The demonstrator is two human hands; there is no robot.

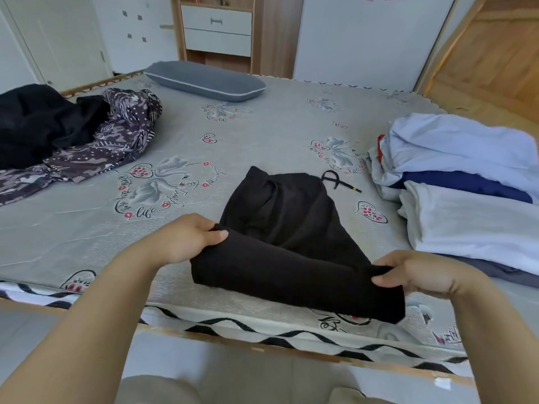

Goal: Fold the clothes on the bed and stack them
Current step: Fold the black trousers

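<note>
A black garment (287,246) with a drawstring lies on the bed (262,132) near its front edge, its near part doubled over in a fold. My left hand (186,239) pinches the fold's left corner. My right hand (420,272) pinches the right corner. A stack of folded clothes (463,182), white, light blue and navy, sits at the bed's right side. Unfolded clothes lie at the far left: a patterned purple garment (116,141) and a black one (38,123).
A grey pillow (204,80) lies at the head of the bed. Behind it stand a wooden cabinet with white drawers (217,30) and white wardrobe doors. The bed's wooden front edge (262,346) runs close to my legs.
</note>
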